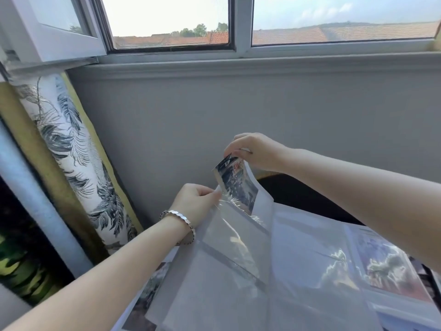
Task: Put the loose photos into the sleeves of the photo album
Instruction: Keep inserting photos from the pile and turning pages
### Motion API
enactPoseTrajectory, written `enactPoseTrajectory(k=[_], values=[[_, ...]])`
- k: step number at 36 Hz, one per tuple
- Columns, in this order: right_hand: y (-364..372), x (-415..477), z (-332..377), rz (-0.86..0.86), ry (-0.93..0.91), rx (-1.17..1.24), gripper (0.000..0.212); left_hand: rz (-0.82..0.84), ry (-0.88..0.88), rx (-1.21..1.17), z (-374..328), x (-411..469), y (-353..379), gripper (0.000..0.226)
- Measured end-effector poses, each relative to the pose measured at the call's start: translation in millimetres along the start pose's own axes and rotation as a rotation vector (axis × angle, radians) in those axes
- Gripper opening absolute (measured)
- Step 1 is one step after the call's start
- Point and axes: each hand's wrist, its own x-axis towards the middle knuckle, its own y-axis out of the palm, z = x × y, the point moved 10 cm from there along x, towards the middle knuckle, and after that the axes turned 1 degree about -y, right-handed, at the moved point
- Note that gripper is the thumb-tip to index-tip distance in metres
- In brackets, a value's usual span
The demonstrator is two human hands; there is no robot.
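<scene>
The photo album (298,271) lies open in front of me, with one white page of clear sleeves lifted towards the wall. My right hand (255,151) pinches the top edge of a dark photo (235,181). The photo's lower half sits inside the page's top sleeve. At that sleeve's upper left corner, my left hand (194,203) pinches the clear plastic edge; a bracelet is on that wrist. On the right-hand page a filled sleeve shows a photo (381,261) under glare.
A grey wall (262,111) under a window sill stands close behind the album. A leaf-patterned curtain (71,149) hangs at the left. More photos (148,295) show below the lifted page at the lower left. A dark surface (300,197) lies behind the album.
</scene>
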Motion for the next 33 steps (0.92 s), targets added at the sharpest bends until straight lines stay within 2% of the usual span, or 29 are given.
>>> enactPoseTrajectory(k=[6,9,13,16,19,21,23,29,33], values=[[2,10,-14,0.058,0.06,-0.066,0.034,-0.006,0.004,-0.013,1,2,0,0.026],[4,13,-7,0.073,0.016,-0.118,0.033,0.005,0.006,-0.01,0,3,1,0.024],[15,15,0,0.121,-0.041,-0.156,0.031,0.02,0.024,-0.039,2,5,2,0.034],[24,11,1,0.168,-0.063,-0.172,0.027,0.008,0.039,-0.009,2,6,1,0.027],[22,3,3,0.115,-0.096,-0.152,0.026,-0.002,0.049,-0.034,3,6,1,0.03],[17,-5,9,0.022,-0.183,-0.193,0.024,-0.015,0.044,-0.073,5,5,0,0.04],[15,-15,14,-0.061,-0.267,-0.276,0.024,-0.026,0.053,-0.072,6,6,0,0.041],[12,-29,15,-0.129,-0.352,-0.383,0.019,-0.005,0.093,-0.104,-1,7,4,0.059],[16,-29,16,-0.115,-0.37,-0.433,0.022,-0.005,0.113,-0.098,-3,9,6,0.047]])
